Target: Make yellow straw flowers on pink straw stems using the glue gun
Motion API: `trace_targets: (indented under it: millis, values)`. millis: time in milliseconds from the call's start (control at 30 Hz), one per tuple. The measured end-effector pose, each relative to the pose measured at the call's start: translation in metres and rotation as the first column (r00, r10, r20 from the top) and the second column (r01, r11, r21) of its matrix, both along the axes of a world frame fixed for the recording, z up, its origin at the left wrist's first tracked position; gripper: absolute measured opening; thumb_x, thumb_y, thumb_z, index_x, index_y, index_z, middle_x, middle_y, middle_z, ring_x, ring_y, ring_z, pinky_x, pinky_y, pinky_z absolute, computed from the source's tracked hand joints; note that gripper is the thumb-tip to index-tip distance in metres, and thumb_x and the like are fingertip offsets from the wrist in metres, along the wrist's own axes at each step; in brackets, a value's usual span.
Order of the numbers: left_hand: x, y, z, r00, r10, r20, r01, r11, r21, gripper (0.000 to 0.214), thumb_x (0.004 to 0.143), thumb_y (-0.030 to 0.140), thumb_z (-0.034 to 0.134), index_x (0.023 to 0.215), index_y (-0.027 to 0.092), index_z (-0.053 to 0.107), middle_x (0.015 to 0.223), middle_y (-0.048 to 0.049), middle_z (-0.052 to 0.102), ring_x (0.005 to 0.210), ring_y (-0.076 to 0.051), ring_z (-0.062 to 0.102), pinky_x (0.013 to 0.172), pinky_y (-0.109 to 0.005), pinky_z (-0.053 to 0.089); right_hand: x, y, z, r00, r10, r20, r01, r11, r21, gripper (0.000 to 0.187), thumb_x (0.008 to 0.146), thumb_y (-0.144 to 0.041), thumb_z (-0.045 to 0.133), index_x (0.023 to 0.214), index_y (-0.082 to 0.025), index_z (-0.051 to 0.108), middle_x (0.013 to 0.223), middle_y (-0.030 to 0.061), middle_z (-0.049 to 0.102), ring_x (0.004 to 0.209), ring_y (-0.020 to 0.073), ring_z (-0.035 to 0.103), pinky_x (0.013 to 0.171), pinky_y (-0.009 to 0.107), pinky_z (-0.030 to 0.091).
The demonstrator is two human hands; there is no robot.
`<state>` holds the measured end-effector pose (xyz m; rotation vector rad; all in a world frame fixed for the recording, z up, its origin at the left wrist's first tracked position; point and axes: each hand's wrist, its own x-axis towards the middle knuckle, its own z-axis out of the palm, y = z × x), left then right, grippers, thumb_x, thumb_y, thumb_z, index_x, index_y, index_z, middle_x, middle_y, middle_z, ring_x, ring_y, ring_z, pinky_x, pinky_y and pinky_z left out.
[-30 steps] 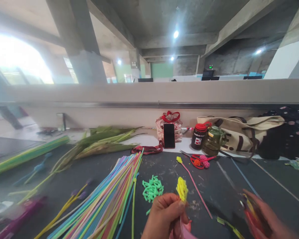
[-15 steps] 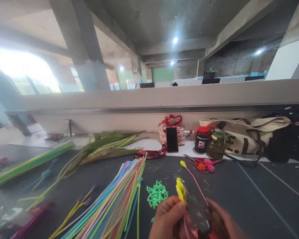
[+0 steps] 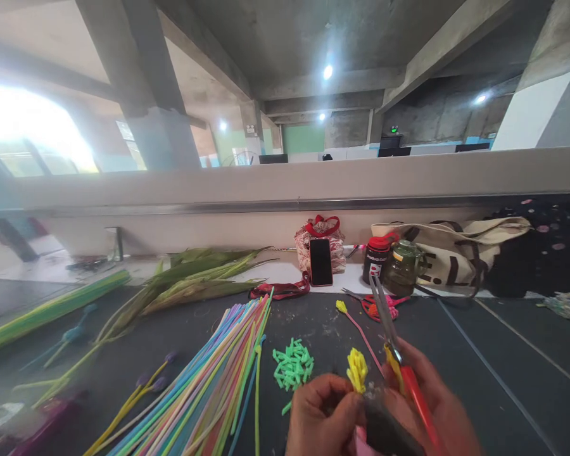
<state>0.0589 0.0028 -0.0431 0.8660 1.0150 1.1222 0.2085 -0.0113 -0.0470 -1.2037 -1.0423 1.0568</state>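
Note:
My left hand (image 3: 325,415) pinches a small bunch of yellow fuzzy pipe-cleaner pieces (image 3: 357,370), with a pink stem below the fingers. In my right hand (image 3: 432,405) is a pair of scissors (image 3: 394,335) with red and yellow handles, blades pointing up and away. A dark blurred shape (image 3: 389,427) lies between the hands; I cannot make out what it is. Just left of my left hand is a pile of short green pipe-cleaner pieces (image 3: 292,364). Beyond the hands lies a pink stem with a yellow tip (image 3: 342,307).
Long pipe cleaners (image 3: 204,380) in many colours spread across the dark table. Corn-husk-like leaves (image 3: 190,285) lie behind them. Along the back stand a phone (image 3: 321,263), a black bottle (image 3: 376,259), a green jug (image 3: 401,269) and a canvas bag (image 3: 451,253). Another pair of scissors (image 3: 368,307) lies nearby.
The scissors in my right hand have swung upright, away from the yellow bunch. The yellow bunch has shifted a little right and down. The view has turned slightly.

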Motion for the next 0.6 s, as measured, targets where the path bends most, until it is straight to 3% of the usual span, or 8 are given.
trace_targets:
  millis: [133, 200, 333, 400, 467, 600]
  values:
    - [0.004, -0.004, -0.001, 1.000, 0.018, -0.014, -0.017, 0.997, 0.080, 0.019, 0.054, 0.030, 0.073, 0.052, 0.014, 0.063, 0.044, 0.0003, 0.059, 0.042, -0.008, 0.048, 0.043, -0.017, 0.034, -0.015, 0.006, 0.015, 0.963, 0.009, -0.269, 0.001, 0.999, 0.037, 0.056, 0.061, -0.029, 0.078, 0.110, -0.026, 0.050, 0.077, -0.0040, 0.066, 0.062, 0.0124, 0.063, 0.059, 0.022, 0.051]
    - [0.005, -0.005, -0.003, 1.000, 0.011, -0.028, -0.008, 0.995, 0.101, 0.017, 0.055, 0.028, 0.072, 0.052, 0.014, 0.063, 0.046, -0.0007, 0.061, 0.043, -0.009, 0.050, 0.046, -0.018, 0.035, -0.022, 0.007, 0.017, 0.955, -0.022, -0.296, 0.042, 0.997, 0.062, 0.053, 0.060, -0.031, 0.079, 0.107, -0.026, 0.053, 0.078, -0.0031, 0.066, 0.062, 0.0119, 0.062, 0.057, 0.021, 0.049]
    - [0.004, -0.006, -0.004, 0.998, -0.023, -0.051, 0.028, 0.995, 0.100, 0.019, 0.056, 0.030, 0.072, 0.052, 0.014, 0.063, 0.044, -0.0010, 0.060, 0.042, -0.010, 0.050, 0.047, -0.019, 0.036, -0.029, 0.006, 0.017, 0.946, 0.027, -0.322, -0.017, 0.999, 0.035, 0.049, 0.066, -0.034, 0.074, 0.108, -0.025, 0.052, 0.072, -0.0044, 0.062, 0.058, 0.0117, 0.061, 0.052, 0.020, 0.047]
    - [0.001, -0.004, -0.002, 0.999, -0.023, -0.036, 0.026, 0.996, 0.085, 0.022, 0.056, 0.032, 0.073, 0.051, 0.014, 0.061, 0.042, 0.0000, 0.058, 0.041, -0.008, 0.046, 0.045, -0.018, 0.034, -0.026, 0.003, 0.015, 0.969, 0.017, -0.247, -0.002, 0.998, 0.064, 0.045, 0.071, -0.035, 0.068, 0.111, -0.026, 0.049, 0.076, -0.0028, 0.062, 0.061, 0.0134, 0.061, 0.053, 0.022, 0.048]
    - [-0.002, -0.002, -0.002, 1.000, -0.005, -0.020, 0.007, 0.997, 0.071, 0.026, 0.055, 0.036, 0.074, 0.050, 0.015, 0.059, 0.042, 0.0009, 0.056, 0.039, -0.007, 0.042, 0.043, -0.017, 0.031, -0.020, -0.002, 0.007, 0.996, -0.046, -0.070, 0.054, 0.991, 0.120, 0.047, 0.075, -0.034, 0.062, 0.118, -0.027, 0.046, 0.090, 0.0019, 0.064, 0.074, 0.0180, 0.064, 0.061, 0.026, 0.052]
    - [-0.005, 0.002, -0.005, 0.997, 0.059, 0.040, -0.060, 0.997, 0.049, 0.034, 0.050, 0.043, 0.077, 0.051, 0.015, 0.058, 0.042, 0.0011, 0.055, 0.040, -0.008, 0.044, 0.043, -0.018, 0.032, -0.005, -0.015, -0.023, 0.961, -0.154, 0.232, 0.098, 0.967, 0.233, 0.062, 0.067, -0.027, 0.063, 0.126, -0.027, 0.045, 0.115, 0.0074, 0.060, 0.104, 0.0281, 0.058, 0.081, 0.033, 0.050]
